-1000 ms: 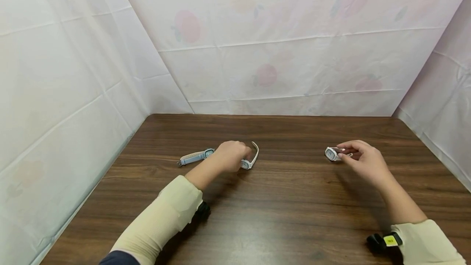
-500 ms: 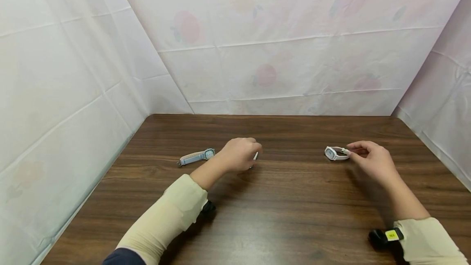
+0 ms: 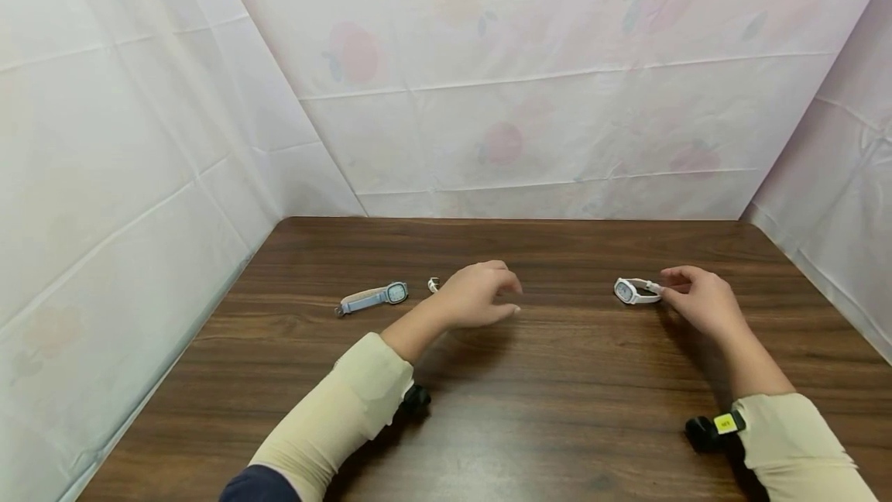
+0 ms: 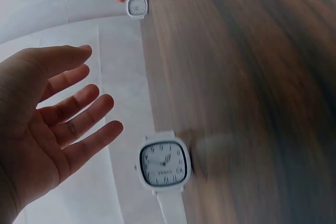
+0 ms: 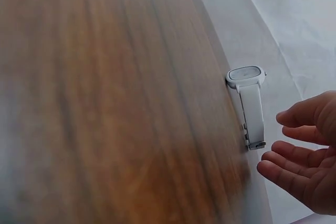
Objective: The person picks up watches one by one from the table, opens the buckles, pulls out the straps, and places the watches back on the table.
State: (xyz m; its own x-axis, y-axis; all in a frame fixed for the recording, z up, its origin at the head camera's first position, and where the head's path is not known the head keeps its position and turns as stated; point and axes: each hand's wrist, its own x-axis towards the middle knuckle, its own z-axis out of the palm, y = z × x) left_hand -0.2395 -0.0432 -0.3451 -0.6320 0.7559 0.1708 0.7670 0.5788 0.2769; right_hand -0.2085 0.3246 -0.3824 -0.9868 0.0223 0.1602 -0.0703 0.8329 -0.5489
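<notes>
My left hand (image 3: 481, 294) hovers above the table, its fingers spread and relaxed with nothing between them. Under it lies a white wristwatch (image 4: 164, 163) with a squarish case, seen well in the left wrist view; the head view shows little more than its buckle end (image 3: 433, 284). On the right, a second white wristwatch (image 3: 626, 291) stands on its side with its strap looped. My right hand (image 3: 704, 300) is beside that strap, and the right wrist view shows its loose fingers (image 5: 286, 179) apart from the buckle. A light-blue wristwatch (image 3: 365, 299) lies left of my left hand.
The brown wood-grain table (image 3: 557, 393) carries the watches. White cloth (image 3: 543, 84) with faded fruit prints hangs behind it, and more white cloth (image 3: 125, 177) runs along the left side.
My left hand has let go of its white watch and moved right and up, fingers opening. My right hand has released the other white watch and drawn slightly right. The blue watch stayed put.
</notes>
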